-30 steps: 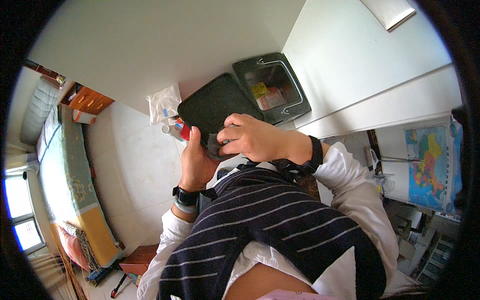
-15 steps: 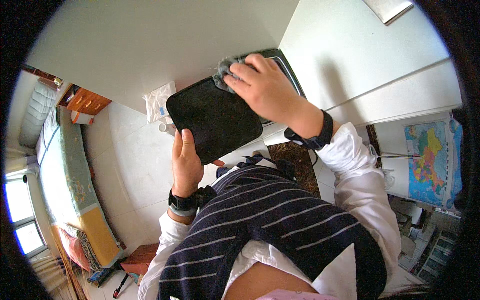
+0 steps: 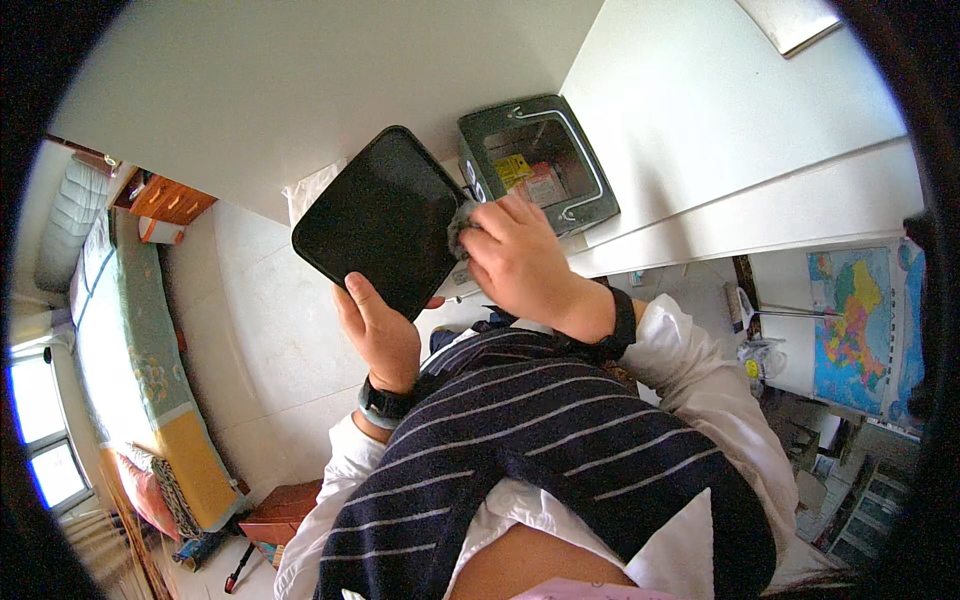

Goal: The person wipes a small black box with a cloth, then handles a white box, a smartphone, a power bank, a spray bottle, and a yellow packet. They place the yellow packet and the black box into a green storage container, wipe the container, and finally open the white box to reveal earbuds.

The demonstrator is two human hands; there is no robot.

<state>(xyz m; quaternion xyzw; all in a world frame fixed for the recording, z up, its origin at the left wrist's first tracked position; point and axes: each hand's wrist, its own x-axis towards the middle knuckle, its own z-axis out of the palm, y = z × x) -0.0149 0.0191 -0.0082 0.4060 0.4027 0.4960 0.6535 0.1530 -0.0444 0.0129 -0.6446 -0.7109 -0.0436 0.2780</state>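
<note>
My left hand grips the lower corner of a black rectangular lid with rounded corners and a raised rim, its thumb on the upper face. The lid is held tilted in front of me, off any surface. My right hand is closed around a crumpled grey cloth, pressed to the lid's right edge. Just beyond that hand stands an open black box with a metal wire handle. Yellow and red printed packets lie inside it.
White walls meet in a corner behind the box. A white plastic bag is partly hidden behind the lid. Farther left are a bed and a wooden drawer cabinet. A colourful map hangs at the right.
The lid has swung left and turned, so the box behind it now shows. My right hand has moved the cloth down from the top edge to the right edge.
</note>
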